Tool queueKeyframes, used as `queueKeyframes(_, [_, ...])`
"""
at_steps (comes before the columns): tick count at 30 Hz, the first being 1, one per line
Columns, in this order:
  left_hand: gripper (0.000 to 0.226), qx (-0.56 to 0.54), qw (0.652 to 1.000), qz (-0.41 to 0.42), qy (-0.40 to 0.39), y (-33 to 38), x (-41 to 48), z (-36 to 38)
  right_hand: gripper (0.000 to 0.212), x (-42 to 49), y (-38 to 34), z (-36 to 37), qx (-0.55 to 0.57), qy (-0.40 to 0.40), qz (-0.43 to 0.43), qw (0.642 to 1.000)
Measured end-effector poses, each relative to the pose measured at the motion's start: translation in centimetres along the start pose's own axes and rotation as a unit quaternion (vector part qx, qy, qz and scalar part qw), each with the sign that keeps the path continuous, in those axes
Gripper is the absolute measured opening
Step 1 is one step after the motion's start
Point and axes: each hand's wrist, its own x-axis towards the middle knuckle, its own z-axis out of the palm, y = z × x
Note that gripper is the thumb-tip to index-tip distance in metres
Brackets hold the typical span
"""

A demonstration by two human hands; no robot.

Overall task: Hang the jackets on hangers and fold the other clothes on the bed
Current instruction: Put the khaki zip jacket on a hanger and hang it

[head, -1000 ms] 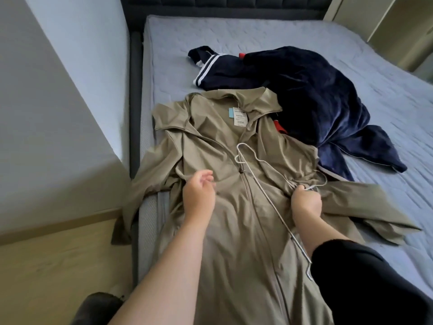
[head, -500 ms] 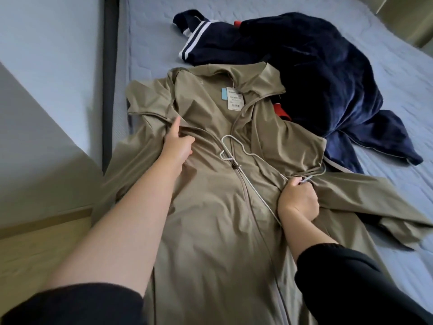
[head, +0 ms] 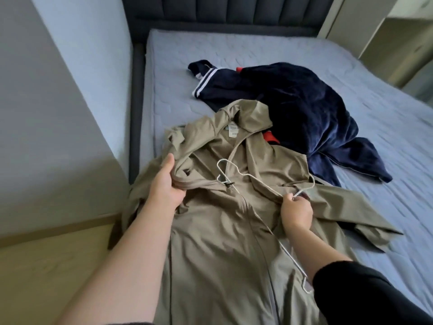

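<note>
An olive-tan jacket [head: 218,231] lies front up across the near left corner of the bed, collar toward the headboard. A thin white wire hanger [head: 250,175] rests on its chest, hook near the zipper top. My left hand [head: 165,184] grips the jacket's left shoulder and lapel, bunched and lifted. My right hand [head: 296,211] pinches the hanger's right end together with the jacket's right shoulder fabric. The hanger's other end [head: 307,288] shows by my right sleeve. A dark blue velvety garment [head: 304,113] with white stripes lies crumpled behind the jacket.
The bed has a blue-grey quilted mattress [head: 386,141] and a dark padded headboard [head: 222,12]. A grey wall [head: 46,113] runs close along the left; wooden floor [head: 46,266] shows below it. Pale furniture [head: 398,43] stands at the far right.
My left hand has closed on the jacket's left shoulder and pulled it up and inward, bunching the fabric. My right hand stays at the hanger's right end. The view has tilted up.
</note>
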Motion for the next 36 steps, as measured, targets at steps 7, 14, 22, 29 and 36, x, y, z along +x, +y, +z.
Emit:
queueKeyframes(7, [0.016, 0.172, 0.978, 0.111, 0.032, -0.7, -6.2, 0.0, 0.04, -3.4, -4.1, -4.4, -0.009, 0.012, -0.154, 0.988])
queueKeyframes(14, [0.02, 0.209, 0.96, 0.184, -0.035, -1.5, -10.4, -1.4, 0.04, -7.3, -7.9, -7.5, -0.036, 0.06, -0.333, 0.94])
queueKeyframes(22, [0.029, 0.25, 0.954, 0.152, -0.06, -2.4, -13.1, -2.7, 0.041, -9.1, -10.3, -9.2, -0.011, 0.088, -0.294, 0.952])
queueKeyframes(29, [0.028, 0.155, 0.979, 0.031, -0.128, -3.2, -15.1, -2.2, 0.036, -11.7, -12.1, -8.0, -0.123, -0.074, -0.37, 0.918])
queueKeyframes(36, [0.045, 0.096, 0.965, -0.085, -0.227, -3.9, -16.5, -2.3, 0.033, -13.0, -13.0, -5.1, -0.048, -0.124, -0.313, 0.94])
